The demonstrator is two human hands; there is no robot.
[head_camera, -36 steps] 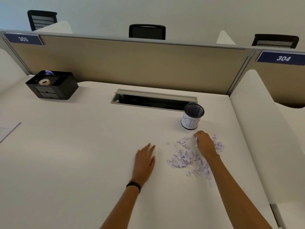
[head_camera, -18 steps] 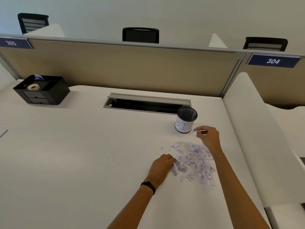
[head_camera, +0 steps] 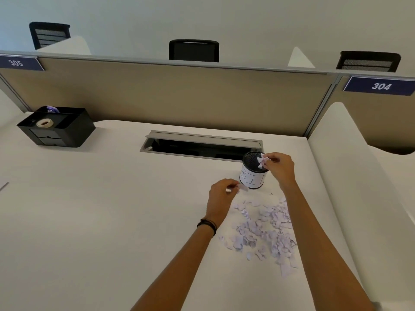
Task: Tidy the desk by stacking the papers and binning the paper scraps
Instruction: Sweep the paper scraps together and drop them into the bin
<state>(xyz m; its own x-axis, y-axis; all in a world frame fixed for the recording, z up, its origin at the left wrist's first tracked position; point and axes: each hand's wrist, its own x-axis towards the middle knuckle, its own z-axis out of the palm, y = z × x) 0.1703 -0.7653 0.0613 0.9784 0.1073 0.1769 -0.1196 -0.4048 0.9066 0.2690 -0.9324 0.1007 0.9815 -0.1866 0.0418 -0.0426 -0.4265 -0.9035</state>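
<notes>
A pile of pale torn paper scraps [head_camera: 263,227] lies on the white desk [head_camera: 101,221] between my forearms. Behind it stands a small black mesh bin [head_camera: 253,170] with a white label. My right hand [head_camera: 279,168] is over the bin's right rim, fingers pinched on a few scraps [head_camera: 262,160]. My left hand [head_camera: 222,194] hovers just left of the bin, pinching one scrap [head_camera: 243,187] above the desk. A corner of a paper sheet [head_camera: 4,186] shows at the far left edge.
A black desk organiser [head_camera: 65,131] holding a tape roll sits at the back left. An open cable tray slot [head_camera: 202,147] runs along the back, just behind the bin. A beige partition [head_camera: 179,97] bounds the desk, and a white side divider [head_camera: 350,176] rises on the right.
My right hand rose from the pile to the bin's rim with scraps in it. My left hand picked a scrap from the pile's left edge and lifted it toward the bin.
</notes>
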